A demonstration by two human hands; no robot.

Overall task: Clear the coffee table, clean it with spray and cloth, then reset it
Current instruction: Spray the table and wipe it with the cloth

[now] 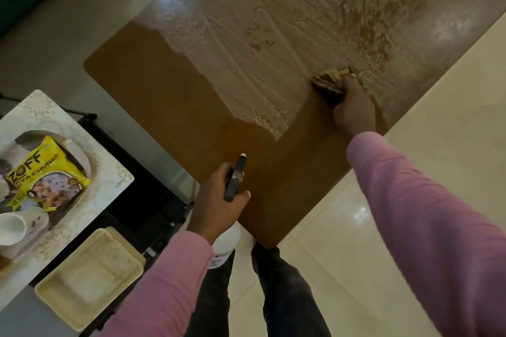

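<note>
Head view: my right hand (353, 107) clamps a crumpled tan cloth (330, 81) onto the wet brown wooden coffee table (169, 96); my left hand (219, 200) grips the white spray bottle (226, 243).

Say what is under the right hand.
A cloth, gripped by the right hand, pressed on the streaky coffee table. The tabletop beneath it is hidden.

wooden coffee table (169, 107) wet-streaked, glossy floor tiles (342, 227)

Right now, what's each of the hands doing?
Left hand: grips the spray bottle.
Right hand: holds the cloth, pressing it on the coffee table.
</note>
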